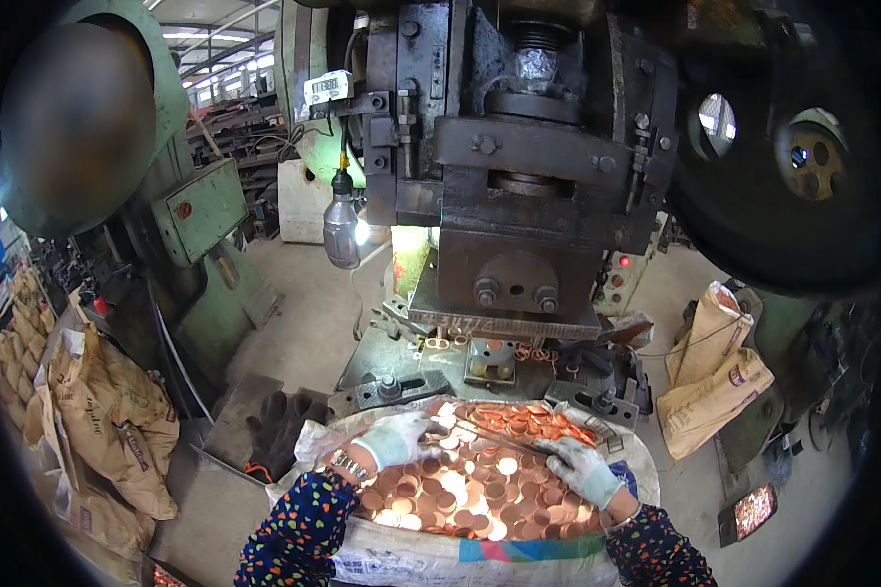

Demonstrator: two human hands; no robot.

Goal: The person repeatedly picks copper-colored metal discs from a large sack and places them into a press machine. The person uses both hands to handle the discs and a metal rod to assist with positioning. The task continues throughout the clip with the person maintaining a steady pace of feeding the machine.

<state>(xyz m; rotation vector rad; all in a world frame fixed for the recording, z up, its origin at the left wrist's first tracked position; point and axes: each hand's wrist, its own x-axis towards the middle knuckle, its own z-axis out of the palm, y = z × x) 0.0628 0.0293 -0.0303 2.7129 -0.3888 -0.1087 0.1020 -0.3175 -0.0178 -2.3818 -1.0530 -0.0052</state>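
Left hand [399,442] by the discs [480,489], right hand [582,472] on a thin rod [499,437]

Round, copper-coloured discs lie in a big heap, under and between both hands. Across the far part of the heap goes the thin, dark rod. Its long side slants from the right hand, away and to the left, so its far tip is near the left hand's fingers. The right hand looks closed on the near end. The left hand's fingers are over the discs; I cannot tell if they pinch one. A pale sack [411,564] wraps around the heap. Past its far edge sits a small metal block [489,368], under the big, dark press [519,249]. Both hands are apart from that block.
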